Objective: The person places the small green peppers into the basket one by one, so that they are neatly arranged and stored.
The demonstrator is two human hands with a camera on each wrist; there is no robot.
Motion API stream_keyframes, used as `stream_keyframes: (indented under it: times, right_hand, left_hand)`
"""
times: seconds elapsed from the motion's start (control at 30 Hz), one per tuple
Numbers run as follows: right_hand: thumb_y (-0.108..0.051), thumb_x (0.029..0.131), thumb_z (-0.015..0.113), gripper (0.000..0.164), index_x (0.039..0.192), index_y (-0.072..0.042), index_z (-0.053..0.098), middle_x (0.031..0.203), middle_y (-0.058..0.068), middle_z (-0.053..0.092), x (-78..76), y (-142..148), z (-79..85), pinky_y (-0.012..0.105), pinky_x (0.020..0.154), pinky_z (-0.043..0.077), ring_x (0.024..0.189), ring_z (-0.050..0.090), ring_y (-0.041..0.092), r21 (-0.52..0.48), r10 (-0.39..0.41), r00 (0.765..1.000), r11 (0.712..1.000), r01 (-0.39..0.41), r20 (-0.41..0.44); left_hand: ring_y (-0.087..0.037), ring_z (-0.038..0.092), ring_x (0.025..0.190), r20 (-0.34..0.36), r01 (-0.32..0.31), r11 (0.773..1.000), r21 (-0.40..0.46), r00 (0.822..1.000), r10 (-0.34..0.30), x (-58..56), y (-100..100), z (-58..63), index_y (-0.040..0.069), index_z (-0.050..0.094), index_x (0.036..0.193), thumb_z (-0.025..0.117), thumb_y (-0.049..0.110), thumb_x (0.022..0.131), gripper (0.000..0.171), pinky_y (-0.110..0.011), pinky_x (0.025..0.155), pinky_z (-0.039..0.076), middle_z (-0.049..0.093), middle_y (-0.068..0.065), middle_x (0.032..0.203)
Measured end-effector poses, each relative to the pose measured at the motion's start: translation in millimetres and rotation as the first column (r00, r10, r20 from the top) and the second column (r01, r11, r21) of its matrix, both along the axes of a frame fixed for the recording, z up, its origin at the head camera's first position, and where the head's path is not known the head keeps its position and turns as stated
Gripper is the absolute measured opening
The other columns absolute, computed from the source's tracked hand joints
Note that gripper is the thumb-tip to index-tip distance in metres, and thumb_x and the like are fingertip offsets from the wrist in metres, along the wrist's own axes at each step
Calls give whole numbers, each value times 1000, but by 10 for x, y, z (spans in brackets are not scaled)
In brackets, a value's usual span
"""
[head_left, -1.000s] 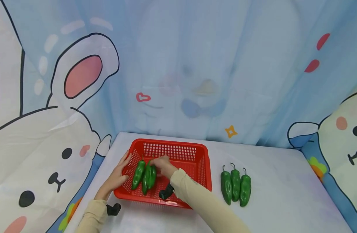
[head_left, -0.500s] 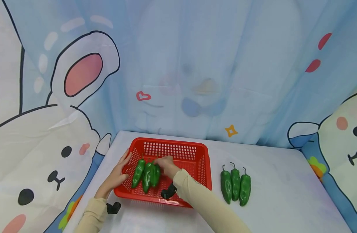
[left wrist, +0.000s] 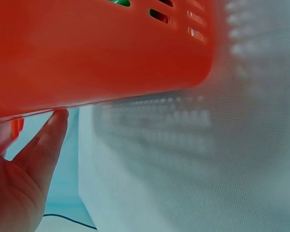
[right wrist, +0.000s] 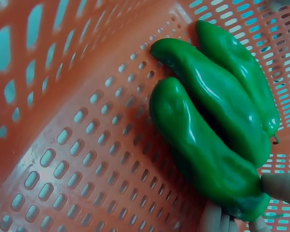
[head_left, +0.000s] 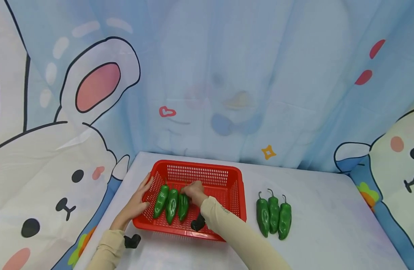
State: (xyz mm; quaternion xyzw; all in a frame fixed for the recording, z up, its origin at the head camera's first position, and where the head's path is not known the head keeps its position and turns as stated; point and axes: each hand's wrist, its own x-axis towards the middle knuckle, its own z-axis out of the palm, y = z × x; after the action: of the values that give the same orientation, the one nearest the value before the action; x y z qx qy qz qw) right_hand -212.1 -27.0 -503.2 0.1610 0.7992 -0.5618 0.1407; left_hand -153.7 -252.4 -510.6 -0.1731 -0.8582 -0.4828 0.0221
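In the head view a red perforated basket [head_left: 224, 193] sits on the white table. Toward its left side lie three glossy green peppers, side by side: a left one [head_left: 161, 202], a middle one [head_left: 171, 207] and a right one [head_left: 183, 208]. My right hand [head_left: 195, 192] reaches into the basket and pinches the right pepper [right wrist: 203, 154] near its stem end, thumb on one side and fingers on the other. My left hand [head_left: 134, 204] rests at the basket's left rim, fingers straight. The left wrist view has a fingertip against the outer wall [left wrist: 87, 58].
Right of the basket, three more green peppers [head_left: 273, 215] lie in a row on the table [head_left: 328, 221], stems pointing away. A blue curtain [head_left: 200, 75] with cartoon animals hangs behind and around it. Dark wrist cameras show below both hands.
My right hand has shifted slightly right with the right pepper, which has come apart from the middle one. The left hand and the peppers on the table have not moved.
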Motion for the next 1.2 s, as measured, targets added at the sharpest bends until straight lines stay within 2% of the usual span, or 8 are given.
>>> stream_keyframes:
  times: [0.2, 0.37, 0.47, 0.67, 0.8, 0.9, 1.0, 1.2]
  right_hand:
    - [-1, 72, 78, 17, 76, -1, 61, 77, 12, 61, 11, 16, -29, 45, 62, 57, 71, 68, 27, 46, -15, 1000, 999, 16, -17]
    - [-5, 75, 75, 17, 81, 1, 60, 76, 12, 60, 10, 81, 14, 45, 61, 57, 70, 67, 28, 50, 59, 997, 997, -57, -47]
    - [-9, 79, 71, 17, 75, -4, 55, 69, 7, 53, 14, 164, 71, 42, 57, 55, 63, 60, 22, 60, 125, 988, 991, -120, -93]
    - [-17, 89, 65, 42, 58, -16, 37, 55, -2, 33, -23, 370, 168, 37, 56, 44, 53, 40, 16, 97, 165, 982, 983, -157, -88]
    - [-21, 93, 64, 29, 72, -8, 49, 72, 6, 53, -67, 498, 335, 48, 80, 52, 80, 65, 31, -19, 140, 988, 990, -142, -71]
    - [-24, 95, 62, 30, 108, 3, 56, 110, 22, 61, -63, 619, 483, 59, 95, 44, 113, 59, 44, -132, 135, 989, 981, -141, -52]
    - [-26, 96, 62, 48, 131, 5, 50, 129, 26, 57, -61, 732, 619, 60, 98, 41, 119, 56, 43, -200, 139, 990, 969, -144, -38]
    - [-26, 96, 60, 48, 133, 3, 51, 130, 25, 58, -33, 967, 802, 55, 94, 47, 116, 60, 40, -240, 153, 987, 957, -161, -49]
  left_hand:
    - [-45, 7, 147, 5, 6, 1000, 1, 1000, -6, -4, 29, -3, -4, 24, 153, 53, -16, 67, 92, -61, 99, 37, 7, -18, 164]
    - [-45, 7, 147, 8, 2, 1000, -2, 1000, -2, -1, 18, -12, -4, 23, 154, 52, -15, 67, 92, -60, 98, 38, 6, -18, 164]
    - [-46, 7, 147, 5, -3, 1000, 5, 1000, 3, 14, 8, -23, -4, 23, 154, 52, -15, 67, 92, -60, 97, 38, 6, -19, 164]
    - [-46, 6, 147, 14, 10, 1000, 15, 1000, -10, 36, 12, -37, -4, 23, 153, 53, -14, 67, 92, -61, 100, 35, 6, -20, 163]
    - [-45, 6, 147, 11, 2, 1000, 20, 1000, -2, 11, 0, -6, -3, 25, 153, 53, -14, 66, 92, -60, 99, 36, 7, -19, 164]
    - [-46, 7, 147, 15, 0, 1000, 14, 1000, 0, 2, -1, 2, -4, 25, 153, 53, -15, 66, 92, -60, 97, 39, 7, -19, 164]
    - [-47, 8, 146, 18, -2, 1000, 3, 1000, 2, 5, 0, 14, -4, 24, 153, 52, -14, 67, 91, -60, 96, 39, 7, -19, 164]
    - [-47, 7, 146, 20, -6, 1000, -7, 1000, 7, 27, 5, 5, -5, 23, 153, 53, -15, 68, 91, -63, 99, 35, 6, -19, 164]
